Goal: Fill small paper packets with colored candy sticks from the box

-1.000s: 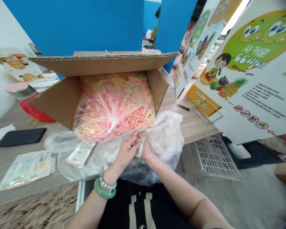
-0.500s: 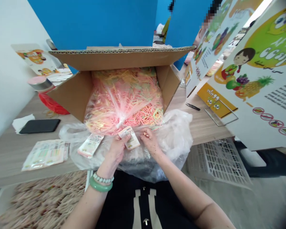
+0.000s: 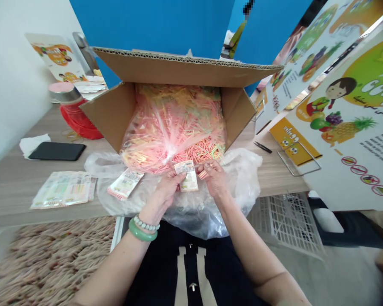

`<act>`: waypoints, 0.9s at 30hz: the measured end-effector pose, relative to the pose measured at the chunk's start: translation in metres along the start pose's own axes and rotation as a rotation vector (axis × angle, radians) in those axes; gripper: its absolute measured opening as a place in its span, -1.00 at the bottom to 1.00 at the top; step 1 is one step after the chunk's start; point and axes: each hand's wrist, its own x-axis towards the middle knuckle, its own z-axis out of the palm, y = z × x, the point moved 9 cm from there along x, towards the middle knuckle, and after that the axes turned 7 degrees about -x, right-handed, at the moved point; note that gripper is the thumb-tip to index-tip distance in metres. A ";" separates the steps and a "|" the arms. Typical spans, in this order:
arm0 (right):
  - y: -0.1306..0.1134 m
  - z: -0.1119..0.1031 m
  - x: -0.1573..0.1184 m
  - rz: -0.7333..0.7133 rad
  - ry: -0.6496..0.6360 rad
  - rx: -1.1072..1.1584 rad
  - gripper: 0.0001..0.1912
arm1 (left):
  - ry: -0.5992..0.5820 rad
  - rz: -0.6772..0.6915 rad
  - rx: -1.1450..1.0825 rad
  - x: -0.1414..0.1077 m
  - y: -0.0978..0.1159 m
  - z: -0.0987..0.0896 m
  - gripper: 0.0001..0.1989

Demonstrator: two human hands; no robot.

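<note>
Flat blue panels [image 3: 159, 25] stand beyond the right grip [image 3: 216, 179], a white wall [image 3: 9, 76] far left, blurred grey floor [image 3: 347, 276], perhaps concrete, lower right.

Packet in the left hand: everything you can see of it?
The small packet is flat, roughly rectangular and whitish, with red-striped bands along its top and bottom edges and printing between, too small to read. It looks like thin film. The left hand grips its left side, thumb over the printed face, in front of the open carton. Whether it is sealed, I can't tell.
</note>
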 end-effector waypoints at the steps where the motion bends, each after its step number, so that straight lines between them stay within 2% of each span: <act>1: -0.004 0.000 0.000 0.005 -0.004 0.045 -0.81 | 0.002 0.013 0.006 0.000 0.001 0.002 -0.64; 4: -0.011 -0.002 0.000 0.030 -0.023 0.108 -0.76 | 0.002 0.030 0.045 0.001 -0.001 0.004 -0.64; 7: -0.020 -0.008 0.001 0.023 -0.025 0.133 -0.76 | 0.002 0.055 0.156 0.002 -0.004 0.003 -0.72; 10: -0.039 -0.008 0.002 -0.012 -0.011 0.156 -0.78 | 0.006 0.168 0.339 0.002 0.003 0.004 -0.72; 13: -0.064 0.007 0.000 -0.055 -0.038 0.155 -0.79 | -0.004 0.242 0.461 0.001 0.008 0.009 -0.62; 16: -0.081 0.026 -0.004 -0.090 -0.054 0.084 -0.79 | -0.037 0.190 0.487 0.001 0.005 0.014 -0.60; 21: -0.078 0.039 -0.007 -0.129 -0.036 0.004 -0.81 | -0.049 0.112 0.495 0.003 -0.001 0.015 -0.61; 27: -0.063 0.034 -0.007 -0.125 -0.025 -0.059 -0.82 | -0.055 0.113 0.493 0.003 -0.005 0.015 -0.62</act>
